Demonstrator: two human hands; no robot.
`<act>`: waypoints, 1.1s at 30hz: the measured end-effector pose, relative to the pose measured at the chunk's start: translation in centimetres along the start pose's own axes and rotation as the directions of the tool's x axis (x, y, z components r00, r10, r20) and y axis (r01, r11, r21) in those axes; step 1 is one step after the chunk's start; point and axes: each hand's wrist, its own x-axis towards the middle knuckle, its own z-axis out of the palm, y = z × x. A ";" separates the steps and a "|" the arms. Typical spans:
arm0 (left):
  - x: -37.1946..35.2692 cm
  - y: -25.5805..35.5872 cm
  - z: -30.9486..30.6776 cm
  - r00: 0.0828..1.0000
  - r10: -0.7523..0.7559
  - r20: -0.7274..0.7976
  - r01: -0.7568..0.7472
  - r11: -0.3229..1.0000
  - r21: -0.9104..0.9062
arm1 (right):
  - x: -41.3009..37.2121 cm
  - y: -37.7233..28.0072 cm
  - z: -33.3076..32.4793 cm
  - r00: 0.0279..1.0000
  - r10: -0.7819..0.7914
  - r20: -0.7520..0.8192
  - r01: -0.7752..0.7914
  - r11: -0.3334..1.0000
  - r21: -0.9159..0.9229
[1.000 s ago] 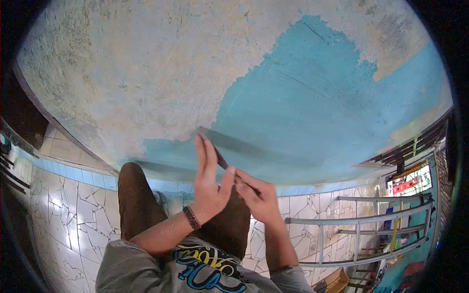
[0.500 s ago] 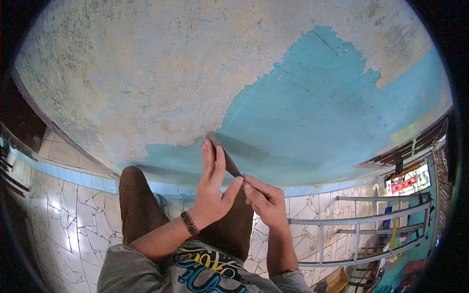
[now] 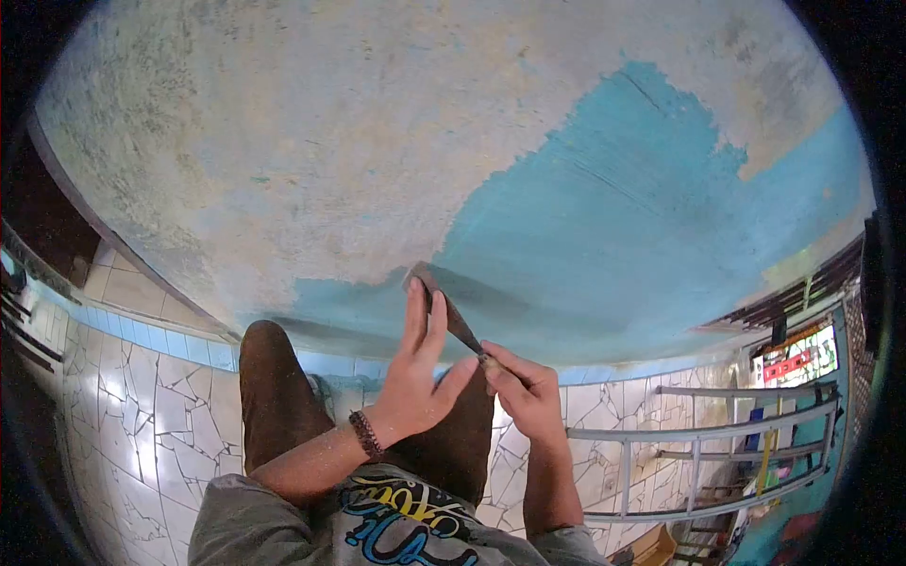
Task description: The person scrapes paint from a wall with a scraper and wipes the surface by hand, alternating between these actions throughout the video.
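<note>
A metal scraper (image 3: pixel 455 319) slants up to the left, its wide tip against the wall where blue paint (image 3: pixel 604 217) meets the bare, scraped surface (image 3: pixel 330 170). My right hand (image 3: pixel 525 391) is wrapped round the scraper's handle. The fingertips of my left hand (image 3: pixel 420 373) rest on or by the blade near its tip, with the fingers stretched out and the thumb apart. A dark braided bracelet (image 3: pixel 365 434) circles my left wrist.
A metal ladder (image 3: pixel 698 436) lies or leans at the right, near a window (image 3: pixel 797 360). Cracked-pattern floor tiles (image 3: pixel 123 415) spread below the wall. My bent knees (image 3: pixel 278 377) are close to the wall. Wooden slats (image 3: pixel 812 288) show at the right.
The view has shifted slightly. The scraper and both hands sit a little further right in it, and my left thumb has come away from the scraper's handle end.
</note>
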 end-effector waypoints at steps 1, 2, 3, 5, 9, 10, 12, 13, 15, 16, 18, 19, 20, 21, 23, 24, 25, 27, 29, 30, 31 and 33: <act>-0.2 -0.2 0.5 1.000 0.005 -0.029 -0.003 0.997 0.079 | 0.3 -0.5 0.5 1.000 -0.010 -0.010 0.009 0.998 -0.055; -0.6 -0.3 0.8 0.998 -0.004 -0.061 0.008 0.997 0.078 | 0.0 -0.9 0.9 1.000 -0.008 -0.028 0.004 0.994 -0.109; -0.5 -0.5 0.7 0.995 -0.001 -0.098 0.010 0.996 0.087 | 0.0 -1.0 1.5 0.999 -0.045 -0.016 0.044 0.996 -0.079; -0.3 -0.8 0.2 0.997 -0.005 -0.078 0.011 0.997 0.071 | -0.2 -0.9 1.5 1.000 -0.018 -0.019 0.017 0.999 -0.041; -0.6 -1.2 0.1 0.998 -0.006 0.057 0.004 1.000 0.029 | -0.6 0.0 0.5 0.996 0.088 -0.035 -0.088 0.996 0.004; -0.7 -1.2 0.4 0.998 0.000 0.064 -0.002 0.999 0.041 | -0.6 -0.1 0.3 0.987 0.157 -0.025 -0.157 0.987 0.024; -0.8 -1.1 0.9 0.999 0.013 0.033 -0.015 0.999 0.044 | -0.4 0.8 0.3 0.997 0.063 -0.046 -0.064 0.998 -0.021; -0.7 -1.1 1.1 1.000 0.021 0.023 -0.022 0.999 0.049 | -0.8 1.4 0.5 0.999 0.024 -0.045 -0.025 0.999 -0.029; -0.8 -0.8 1.5 0.995 0.016 0.094 -0.021 0.999 0.048 | -1.1 1.7 0.4 0.999 -0.009 -0.050 0.008 1.000 -0.029; -0.6 -0.8 1.4 0.993 0.016 0.120 -0.023 0.998 0.051 | -0.6 1.5 0.1 0.999 -0.013 -0.044 0.012 0.999 -0.030; -0.4 -1.0 1.1 0.999 -0.002 -0.049 0.007 0.995 0.102 | 0.3 1.3 0.6 0.999 -0.050 -0.018 0.049 0.997 -0.057; -0.6 -1.0 1.0 0.991 -0.012 -0.131 0.029 0.992 0.123 | 0.7 1.4 2.1 0.997 -0.083 -0.002 0.083 0.993 -0.082; -0.7 -1.2 0.6 0.997 -0.020 -0.080 0.029 0.994 0.110 | 1.3 1.3 3.0 0.992 -0.128 0.020 0.129 0.986 -0.103; -1.0 -1.3 -0.1 0.999 -0.026 -0.029 0.029 0.994 0.101 | 0.9 0.7 2.9 0.992 -0.120 0.030 0.123 0.980 -0.155; -1.1 -1.0 -0.9 0.990 -0.051 0.132 0.046 0.998 0.040 | -0.4 1.1 1.4 0.999 -0.040 -0.024 0.040 0.999 -0.023; -0.9 -1.0 -0.6 0.991 -0.040 0.126 0.033 0.998 0.058 | -0.7 1.1 0.9 0.999 0.000 -0.049 0.001 0.999 0.035; -0.6 -1.0 -0.2 0.993 -0.027 0.119 0.018 0.997 0.074 | -0.6 0.8 0.7 0.997 0.066 -0.045 -0.063 0.997 0.049; -0.9 -1.0 0.6 0.995 -0.007 0.095 0.000 0.997 0.071 | -1.0 1.2 0.9 0.998 0.026 -0.053 -0.028 0.999 -0.029; -1.1 -1.1 0.9 0.999 0.015 0.047 -0.017 0.998 0.053 | -1.0 1.4 0.7 0.999 -0.009 -0.051 0.007 0.999 -0.048; -1.2 -0.9 0.9 0.996 0.012 0.090 -0.015 0.999 0.040 | -1.5 1.4 0.7 0.998 -0.009 -0.055 0.008 1.000 -0.023; -1.0 -0.8 0.6 0.991 0.014 0.132 -0.018 0.999 0.031 | -1.6 1.3 0.8 0.998 -0.016 -0.061 0.016 1.000 0.003; -0.9 -0.9 0.3 0.994 0.021 0.112 -0.025 0.999 0.041 | -0.2 1.4 1.3 0.998 -0.019 -0.057 0.020 1.000 0.002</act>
